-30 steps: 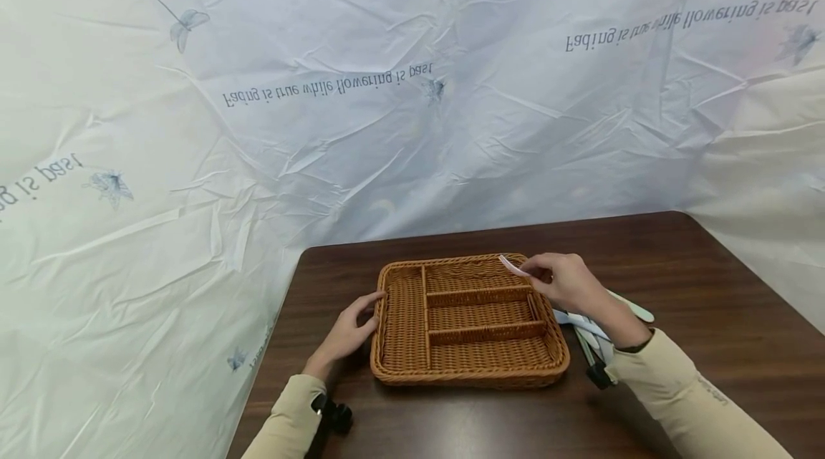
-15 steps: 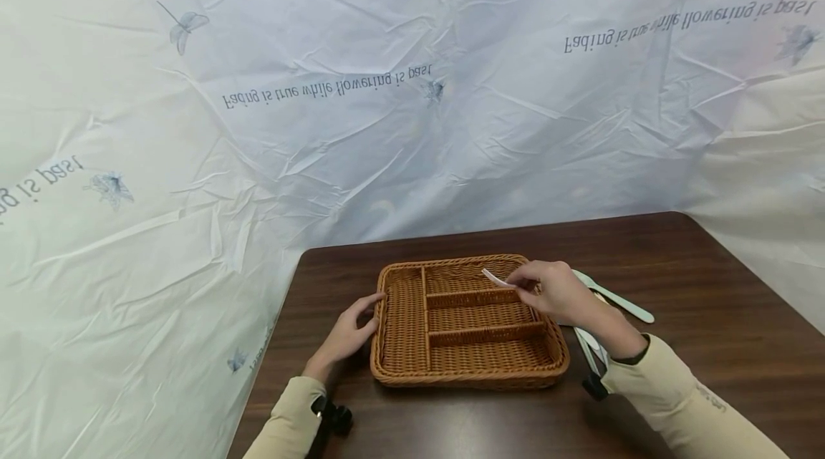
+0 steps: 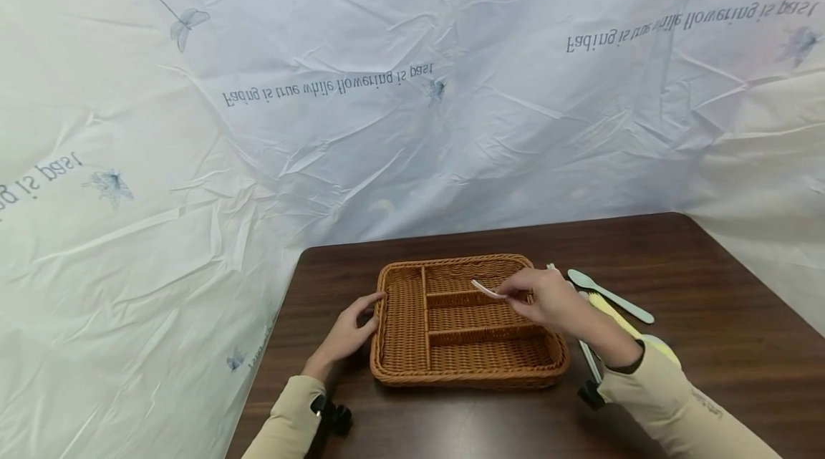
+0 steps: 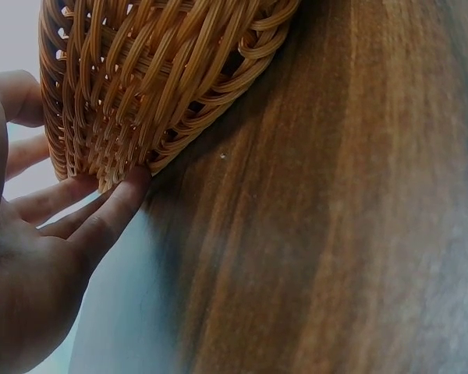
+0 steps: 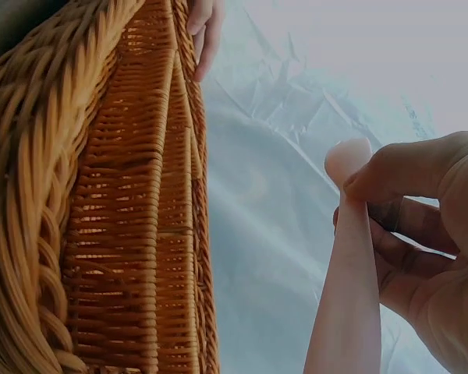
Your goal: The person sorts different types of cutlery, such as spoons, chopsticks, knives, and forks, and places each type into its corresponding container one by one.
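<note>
In the head view, my left hand (image 3: 348,330) lies against the left end of a brown wicker basket (image 3: 470,377). Its mostly straight fingers (image 4: 109,218) touch the woven side, low down near the table. Over the right half of the basket, my right hand (image 3: 548,301) pinches a pale pink piece of cutlery (image 3: 486,290) between thumb and fingers. One end points left above a divider. The right wrist view shows a small rounded head (image 5: 347,160) past the fingertips and a flat handle running down; I cannot tell whether it is a spoon or fork.
Right of the basket, a pale green spoon (image 3: 612,298) and a yellow utensil (image 3: 619,312) lie on the dark wooden table (image 3: 696,287). More cutlery is partly hidden under the right forearm. Wicker dividers (image 3: 486,334) split the basket into compartments. A white printed sheet (image 3: 412,158) hangs behind.
My right hand has moved left and slightly nearer with the pink cutlery, uncovering the green and yellow utensils. The left hand and basket stay put.
</note>
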